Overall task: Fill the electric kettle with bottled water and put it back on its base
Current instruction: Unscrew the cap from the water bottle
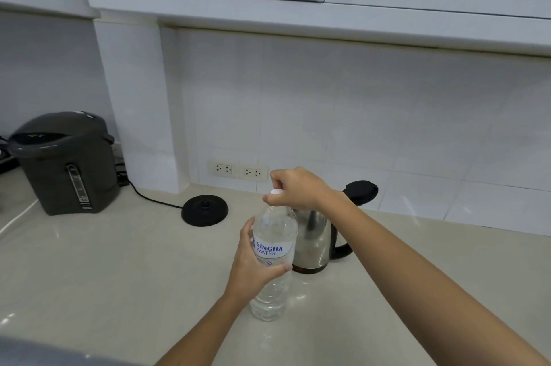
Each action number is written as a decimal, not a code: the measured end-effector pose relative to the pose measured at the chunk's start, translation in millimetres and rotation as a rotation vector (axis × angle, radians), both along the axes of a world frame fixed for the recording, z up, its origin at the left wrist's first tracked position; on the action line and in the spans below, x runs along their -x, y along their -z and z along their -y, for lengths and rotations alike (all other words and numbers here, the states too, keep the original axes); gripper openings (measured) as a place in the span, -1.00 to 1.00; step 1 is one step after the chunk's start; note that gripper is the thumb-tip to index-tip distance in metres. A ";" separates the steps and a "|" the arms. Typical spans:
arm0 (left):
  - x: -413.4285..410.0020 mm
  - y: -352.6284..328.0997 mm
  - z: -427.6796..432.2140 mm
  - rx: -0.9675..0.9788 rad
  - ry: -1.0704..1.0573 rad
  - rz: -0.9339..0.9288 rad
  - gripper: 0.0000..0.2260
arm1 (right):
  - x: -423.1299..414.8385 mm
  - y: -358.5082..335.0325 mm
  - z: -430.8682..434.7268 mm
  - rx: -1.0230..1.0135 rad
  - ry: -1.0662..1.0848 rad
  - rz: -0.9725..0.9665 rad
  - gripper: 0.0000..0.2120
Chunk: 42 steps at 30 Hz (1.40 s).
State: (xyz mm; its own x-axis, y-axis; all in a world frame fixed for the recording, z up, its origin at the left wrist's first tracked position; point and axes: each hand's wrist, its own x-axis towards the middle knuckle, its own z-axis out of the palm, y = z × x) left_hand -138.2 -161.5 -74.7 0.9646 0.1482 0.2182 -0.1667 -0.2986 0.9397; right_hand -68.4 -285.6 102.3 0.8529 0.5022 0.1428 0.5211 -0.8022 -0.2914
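Kitchen counter (104, 261), pale and glossy, white tiled wall behind with two sockets. Steel kettle (316, 243) stands on the counter, off its base (205, 210), lid (360, 191) tipped open. Base sits empty to the left, well apart, cord running toward a grey hot-water dispenser (65, 162).

Water bottle (272, 261) upright just in front of the kettle, apparently full. Left hand (250, 270) wrapped round its middle; right hand (298, 188) pinched on the white cap (276, 192) at the neck.

Judged stage: early. Kettle lifted off and opened; cap coming off or about to. Left to do: pour, close lid, return kettle to base
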 end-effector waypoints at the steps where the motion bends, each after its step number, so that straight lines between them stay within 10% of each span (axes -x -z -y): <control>1: 1.6 -2.0 2.9 0.011 -0.013 0.024 0.06 | 0.9 -2.0 -0.4 0.008 0.017 -0.011 -0.67; 8: 5.0 -24.8 30.8 0.058 -0.264 0.007 0.01 | 15.7 4.6 -21.1 -0.049 0.212 0.058 -0.73; 20: -3.3 -24.8 13.5 -0.144 -0.230 -0.012 -0.12 | 3.8 1.1 0.8 -0.092 -0.124 -0.142 -0.68; 30: -4.3 -27.4 2.7 -0.161 -0.154 -0.016 -0.10 | 6.8 -34.9 -2.6 0.510 -0.320 0.093 -0.86; 42: -5.5 -28.5 -1.2 -0.134 -0.108 -0.046 -0.08 | 17.0 -44.4 -14.9 0.341 -0.061 0.038 -0.43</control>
State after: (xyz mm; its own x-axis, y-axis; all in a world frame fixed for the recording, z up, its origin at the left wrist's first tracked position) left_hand -132.7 -160.2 -46.2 0.9540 0.2238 0.1993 -0.0850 -0.4358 0.8960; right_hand -85.4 -270.7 146.7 0.8170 0.5765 -0.0109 0.5766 -0.8170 0.0091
